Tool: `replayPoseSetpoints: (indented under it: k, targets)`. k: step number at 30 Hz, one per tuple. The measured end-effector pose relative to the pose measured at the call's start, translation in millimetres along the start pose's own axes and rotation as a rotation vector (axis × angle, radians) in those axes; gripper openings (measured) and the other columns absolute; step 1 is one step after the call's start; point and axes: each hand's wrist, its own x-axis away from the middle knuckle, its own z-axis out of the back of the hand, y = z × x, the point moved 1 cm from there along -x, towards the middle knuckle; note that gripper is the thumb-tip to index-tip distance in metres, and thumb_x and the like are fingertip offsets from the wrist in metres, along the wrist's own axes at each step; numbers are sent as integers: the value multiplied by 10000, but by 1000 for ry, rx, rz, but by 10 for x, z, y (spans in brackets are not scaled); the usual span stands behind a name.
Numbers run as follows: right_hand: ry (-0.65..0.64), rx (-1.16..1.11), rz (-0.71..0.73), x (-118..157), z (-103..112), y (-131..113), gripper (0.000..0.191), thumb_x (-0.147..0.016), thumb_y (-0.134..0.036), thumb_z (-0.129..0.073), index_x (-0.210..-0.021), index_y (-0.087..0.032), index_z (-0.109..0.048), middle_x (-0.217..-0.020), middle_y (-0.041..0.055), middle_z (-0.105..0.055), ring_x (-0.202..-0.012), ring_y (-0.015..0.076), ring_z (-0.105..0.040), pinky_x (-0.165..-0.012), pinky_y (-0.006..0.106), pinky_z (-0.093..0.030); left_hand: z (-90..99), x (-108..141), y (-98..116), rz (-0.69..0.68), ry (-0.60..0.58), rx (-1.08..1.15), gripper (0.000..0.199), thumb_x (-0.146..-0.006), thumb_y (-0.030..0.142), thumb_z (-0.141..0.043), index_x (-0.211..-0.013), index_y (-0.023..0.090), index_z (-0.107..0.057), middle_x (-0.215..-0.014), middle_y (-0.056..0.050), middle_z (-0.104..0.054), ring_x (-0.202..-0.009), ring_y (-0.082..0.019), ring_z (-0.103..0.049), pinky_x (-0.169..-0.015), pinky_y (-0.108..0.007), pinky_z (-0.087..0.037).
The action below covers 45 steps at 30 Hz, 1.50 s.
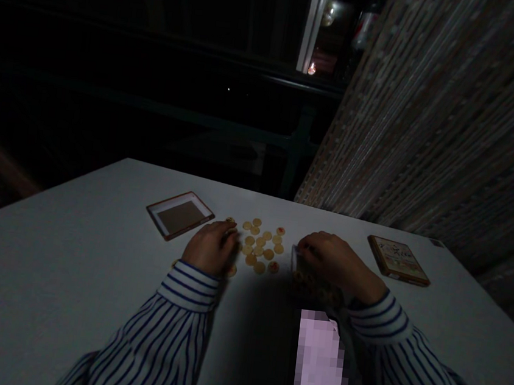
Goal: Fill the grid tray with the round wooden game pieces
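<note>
- Left hand [210, 246]: at the left margin of the loose discs [260, 251], fingers loosely curled, only slightly parted; whether they grip a disc cannot be told.
- Right hand [341, 262]: over the tray [294, 261], fingers bent down at its rim, apparently touching; how firm the hold is cannot be told. Round pieces show dimly inside the tray.
- Discs: mid-tabletop [45, 280], between the hands, mostly plain, a few with red marks; one lies beside the left cuff [188, 280].
- Likely faults: a low sweep of the left sleeve could drag the disc at the cuff; a knock or tilt of the tray by the right fingers could spill its pieces. Dim light could let a disc be overlooked, and close spacing could cause two to be taken together.
- Edges: the far edge runs well behind the discs, with the curtain [407, 110] beyond it on the right; the box [399, 259] lies near the right edge.
- Room: widest to the left, past the frame-like lid [180, 215]; only a narrow gap separates discs and tray.
</note>
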Motion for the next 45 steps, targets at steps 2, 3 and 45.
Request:
replayPoseSetpoints:
  k: [2, 3, 45]
  targets:
    - [-35, 33, 31, -58, -17, -75, 240, -815, -189, -410, -932, -167, -619, -904, 69, -645, -837, 163, -565, -737, 266, -384, 21, 6, -14, -2, -20, -36, 318, -776, 258, -427, -993, 142, -628, -1022, -105, -651, -953, -243, -587, -862, -380, -450]
    - [-61, 65, 46, -92, -33, -117, 239, -817, -193, -410, -928, -162, -619, -908, 74, -645, -843, 167, -564, -735, 269, -381, 27, 10, -21, -8, -34, -47, 315, -774, 259, -428, -987, 146, -631, -1011, -106, -654, -941, -248, -591, -851, -382, -454]
    - [-94, -868, -45, -374, -313, -422, 202, -727, -280, -563, -875, -147, -599, -689, 3, -603, -637, 114, -553, -610, 235, -423, 72, 117, 170, -150, -210, 191, 277, -713, 252, -556, -976, 198, -625, -1005, -73, -659, -936, -211, -597, -834, -350, -467]
